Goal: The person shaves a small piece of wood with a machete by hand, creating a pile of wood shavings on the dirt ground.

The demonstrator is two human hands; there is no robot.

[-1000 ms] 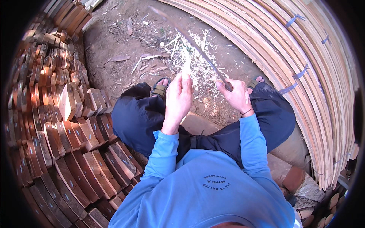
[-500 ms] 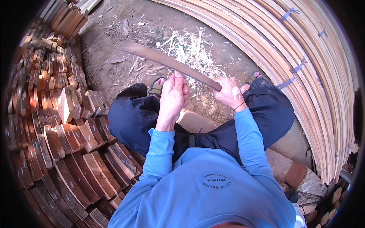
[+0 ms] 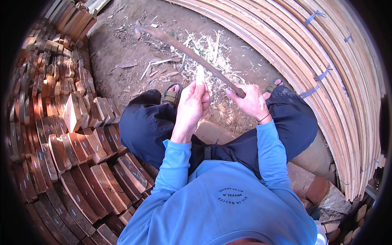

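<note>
My right hand is closed around the near end of a machete. Its long, brownish blade slants away to the upper left, over the ground. Closed in a pinch, my left hand grips a pale, freshly cut wood stick. The upper end of the stick points up toward the blade, close to its lower edge; whether they touch I cannot tell. Its lower end is hidden in my fingers. Beyond both hands lies a heap of whitish wood shavings on the dirt.
Stacked dark wooden blocks rise along the left. Long pale wood strips, bound with blue ties, curve along the right. My sandalled feet flank the shavings. A stone-like slab lies between my legs.
The blade has swung up and away at its far end and turned more edge-on. My left hand has moved slightly down and right, and the pale stick now shows above its fingers.
</note>
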